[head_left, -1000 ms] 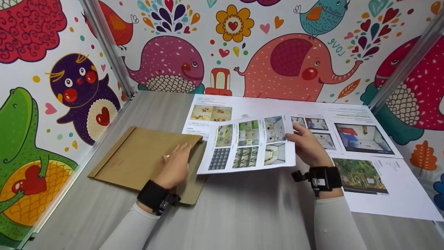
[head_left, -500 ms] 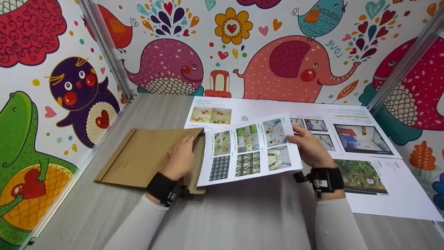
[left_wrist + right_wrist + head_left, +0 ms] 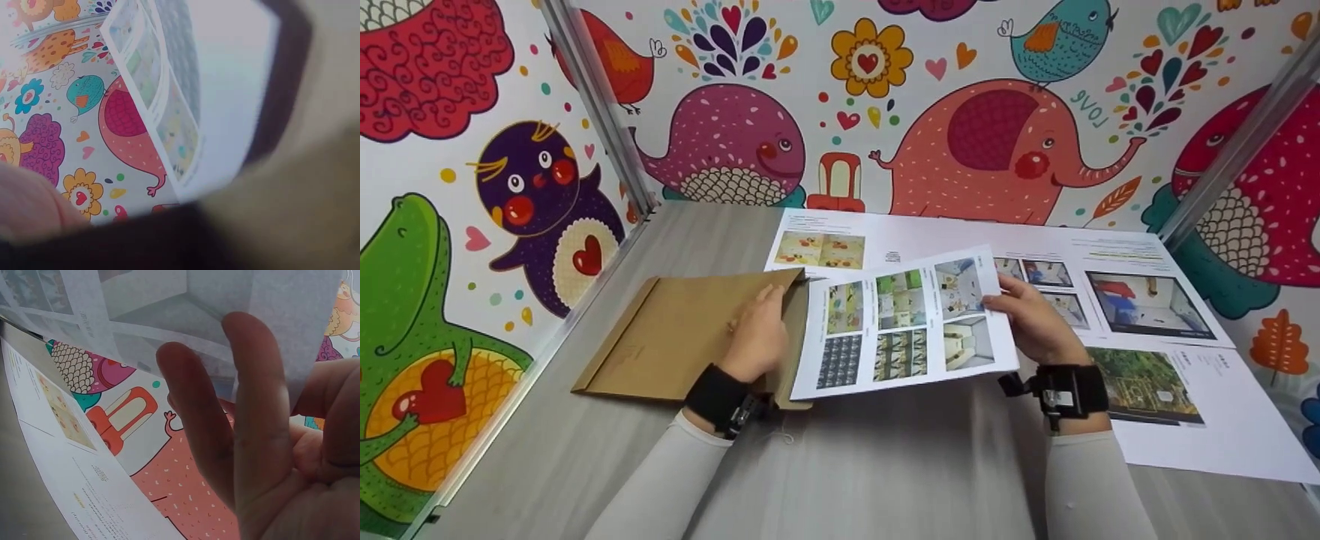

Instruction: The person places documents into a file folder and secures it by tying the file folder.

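My left hand (image 3: 757, 337) grips a brown paper envelope (image 3: 667, 322) near its open right end, which is raised and gapes. A white sheet printed with several photos (image 3: 900, 352) slants up to the right, its left edge at the envelope's mouth. Whether that edge is inside is hard to tell. My right hand (image 3: 1039, 319) pinches the sheet by its right side. In the right wrist view the fingers (image 3: 259, 371) lie behind the paper (image 3: 146, 298). The left wrist view shows the sheet (image 3: 230, 84) beside the blurred envelope (image 3: 298, 214).
Large printed sheets (image 3: 1177, 457) cover the back and right of the grey table (image 3: 885, 480). A thin string loop (image 3: 787, 436) lies below the envelope's mouth. Cartoon-patterned walls (image 3: 930, 150) with metal corner posts (image 3: 596, 105) enclose the table.
My left hand has shifted slightly right and up with the envelope, whose open end rose. The printed sheet's left edge came closer to the mouth and its right side tilted up.
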The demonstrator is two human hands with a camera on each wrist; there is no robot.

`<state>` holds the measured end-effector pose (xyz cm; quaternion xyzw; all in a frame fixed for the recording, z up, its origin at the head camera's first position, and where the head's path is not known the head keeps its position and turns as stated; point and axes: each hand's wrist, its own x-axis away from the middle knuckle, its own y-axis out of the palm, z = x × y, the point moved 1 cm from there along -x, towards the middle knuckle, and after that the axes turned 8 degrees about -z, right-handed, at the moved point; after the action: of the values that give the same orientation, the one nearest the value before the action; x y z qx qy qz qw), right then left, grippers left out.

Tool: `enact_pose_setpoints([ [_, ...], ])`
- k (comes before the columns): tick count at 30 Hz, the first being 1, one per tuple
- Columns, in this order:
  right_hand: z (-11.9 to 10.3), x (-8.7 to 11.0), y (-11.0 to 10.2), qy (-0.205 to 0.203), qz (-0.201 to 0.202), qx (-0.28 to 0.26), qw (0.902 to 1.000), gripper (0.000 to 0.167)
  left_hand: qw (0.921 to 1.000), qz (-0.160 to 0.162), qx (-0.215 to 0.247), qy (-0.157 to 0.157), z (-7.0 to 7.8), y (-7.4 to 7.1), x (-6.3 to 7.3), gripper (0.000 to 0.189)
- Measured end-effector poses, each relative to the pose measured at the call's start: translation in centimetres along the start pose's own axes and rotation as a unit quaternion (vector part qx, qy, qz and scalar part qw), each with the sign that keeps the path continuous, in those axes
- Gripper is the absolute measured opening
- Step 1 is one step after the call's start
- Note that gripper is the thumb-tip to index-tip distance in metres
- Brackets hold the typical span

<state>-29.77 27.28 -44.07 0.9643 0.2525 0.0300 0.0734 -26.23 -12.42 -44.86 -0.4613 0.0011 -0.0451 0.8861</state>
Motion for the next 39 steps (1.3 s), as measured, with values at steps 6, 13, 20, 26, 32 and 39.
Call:
enact_pose_setpoints([
  [6, 0.6, -0.6, 0.4, 0.004, 0.003, 0.002, 1.0, 0.055, 0.9998, 0.012, -0.008, 0.01, 0.8, 0.1, -0.2, 0.053],
  [13, 1.6, -1.7, 1.4, 0.012, 0.021, 0.0, 0.9997, 0.059, 0.9999, 0.006, 0.004, 0.014, 1.5, 0.2, -0.3, 0.055],
  [20, 3.3, -3.4, 4.0, 0.016, 0.021, -0.005, 0.9996, 0.059, 0.999, 0.006, 0.012, 0.043, 2.4, 0.6, 0.1, 0.056],
  [26, 5.1, -4.6, 7.1, 0.022, 0.025, 0.0, 0.9995, 0.059, 0.9978, 0.004, 0.008, 0.066, 3.2, 1.6, 0.8, 0.051],
  [32, 7.0, -5.2, 10.1, 0.026, 0.008, 0.013, 0.9996, 0.057, 0.998, -0.02, 0.0, 0.06, 4.2, 2.8, 1.5, 0.051],
  [39, 7.5, -5.5, 11.4, 0.038, 0.03, -0.005, 0.9988, 0.048, 0.9983, -0.01, 0.01, 0.056, 3.9, 2.1, 1.1, 0.051],
])
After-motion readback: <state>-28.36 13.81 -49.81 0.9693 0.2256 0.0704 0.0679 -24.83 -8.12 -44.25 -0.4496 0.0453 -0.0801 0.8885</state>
